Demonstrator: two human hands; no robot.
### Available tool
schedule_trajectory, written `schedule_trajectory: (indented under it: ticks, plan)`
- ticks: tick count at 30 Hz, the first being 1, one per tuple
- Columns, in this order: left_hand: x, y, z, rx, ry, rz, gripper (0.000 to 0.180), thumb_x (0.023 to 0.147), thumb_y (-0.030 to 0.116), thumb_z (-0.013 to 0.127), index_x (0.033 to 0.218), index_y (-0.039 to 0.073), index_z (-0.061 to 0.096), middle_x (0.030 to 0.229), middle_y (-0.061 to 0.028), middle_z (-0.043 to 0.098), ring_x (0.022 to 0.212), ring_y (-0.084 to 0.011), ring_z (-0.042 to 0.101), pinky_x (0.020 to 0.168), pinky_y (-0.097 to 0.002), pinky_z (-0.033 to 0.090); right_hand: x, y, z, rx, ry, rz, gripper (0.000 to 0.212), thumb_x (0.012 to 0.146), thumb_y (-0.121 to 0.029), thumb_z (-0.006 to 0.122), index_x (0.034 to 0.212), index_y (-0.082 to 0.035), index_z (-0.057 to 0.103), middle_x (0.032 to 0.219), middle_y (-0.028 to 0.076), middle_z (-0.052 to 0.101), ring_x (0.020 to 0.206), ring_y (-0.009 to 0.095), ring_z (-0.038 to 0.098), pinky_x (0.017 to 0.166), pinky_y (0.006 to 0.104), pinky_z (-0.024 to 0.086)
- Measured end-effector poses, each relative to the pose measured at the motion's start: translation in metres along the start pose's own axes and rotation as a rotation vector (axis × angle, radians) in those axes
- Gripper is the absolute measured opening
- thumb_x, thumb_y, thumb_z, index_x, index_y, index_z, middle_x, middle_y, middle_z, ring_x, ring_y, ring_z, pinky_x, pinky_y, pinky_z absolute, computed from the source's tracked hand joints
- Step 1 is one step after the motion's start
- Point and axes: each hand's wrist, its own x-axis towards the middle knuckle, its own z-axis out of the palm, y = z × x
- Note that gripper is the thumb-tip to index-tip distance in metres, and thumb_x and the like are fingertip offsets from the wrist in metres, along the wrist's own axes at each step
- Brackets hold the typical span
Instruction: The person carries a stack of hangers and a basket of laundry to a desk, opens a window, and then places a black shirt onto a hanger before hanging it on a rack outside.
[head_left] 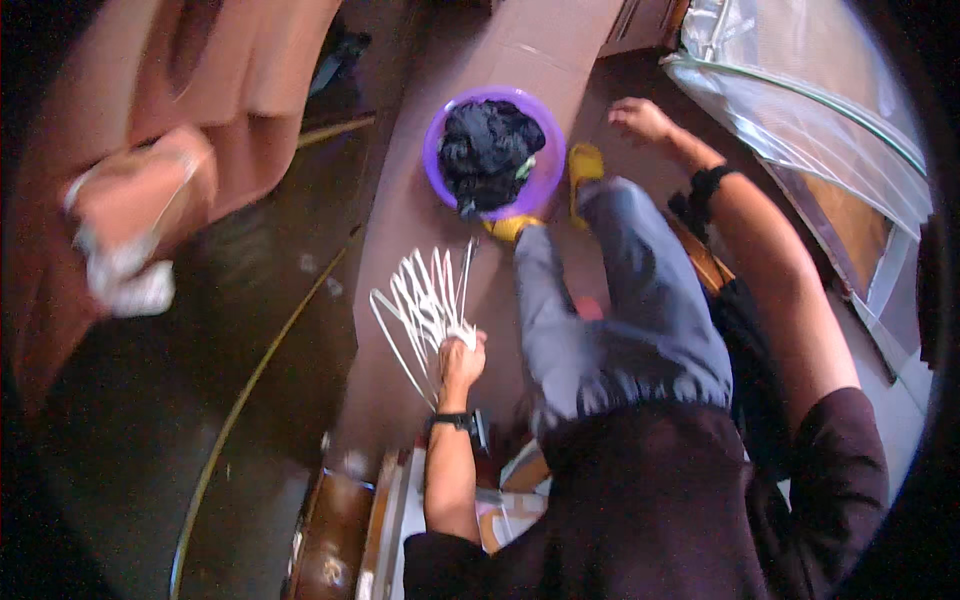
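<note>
The fanned bundle of thin white hanger-like loops was held to the near left of the round purple plastic basin, apart from its rim. Its gathered end was gripped by the left hand, with fingers clamped around it. The right hand was held to the right of the basin, with nothing visible in it; through blur, whether its fingers were apart or together could not be told. Loops might be dropped if the grip were loosened, and the crumpled black cloth heaped in the basin could be snagged if the spread ends were swung into it. The bundle was seen as slender and uneven, some loops crossed, others splayed singly.
</note>
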Motion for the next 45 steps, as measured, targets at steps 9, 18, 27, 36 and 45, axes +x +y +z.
schedule_trajectory:
  ticks: [9,18,27,36,45]
  plan:
    - [0.027,0.06,-0.017,-0.289,0.127,-0.012,0.016,0.084,0.011,0.055,0.086,0.008,0.071,0.085,-0.0158,0.068,0.081,-0.032,0.066,0.074,-0.0414,0.052,0.106,-0.14,-0.122,0.064,-0.123,-0.084,0.03,0.09,-0.022,0.058,0.116,-0.005,0.057,0.1,0.007,0.064,0.082,0.022,0.064,0.069,0.0388,0.055]
    - [0.032,0.088,0.06,-0.493,0.283,-0.14,0.019,0.083,0.022,0.055,0.081,0.013,0.072,0.084,-0.0169,0.068,0.081,-0.0356,0.066,0.075,-0.0462,0.052,0.062,-0.182,-0.119,1.009,-0.036,0.134,0.039,0.092,-0.024,0.053,0.124,-0.005,0.042,0.119,0.019,0.051,0.104,0.037,0.056,0.092,0.0568,0.046]
    - [0.074,0.114,0.092,-0.44,0.203,-0.146,0.03,0.082,0.032,0.057,0.095,0.007,0.07,0.095,-0.0205,0.067,0.089,-0.0401,0.063,0.077,-0.0466,0.051,0.041,-0.235,0.016,1.222,-0.215,0.297,0.038,0.093,-0.014,0.046,0.125,0.002,0.034,0.125,0.022,0.041,0.119,0.044,0.045,0.102,0.0627,0.036]
    - [0.083,0.138,0.092,-0.487,0.031,-0.421,0.043,0.088,0.036,0.059,0.103,-0.005,0.061,0.111,-0.0243,0.062,0.099,-0.0328,0.062,0.084,-0.0413,0.05,0.036,-0.231,-0.095,0.802,-0.215,0.021,0.037,0.095,-0.022,0.045,0.125,0.0,0.049,0.113,0.015,0.058,0.098,0.032,0.061,0.083,0.0496,0.054]
    - [0.123,0.13,0.133,-0.813,0.33,-0.373,0.057,0.084,0.041,0.065,0.12,-0.002,0.057,0.115,-0.0207,0.063,0.105,-0.0291,0.062,0.089,-0.043,0.047,0.241,-0.129,-0.362,-1.211,0.623,-0.556,0.028,0.079,-0.032,0.064,0.1,-0.014,0.067,0.101,0.008,0.065,0.097,0.03,0.058,0.088,0.048,0.046]
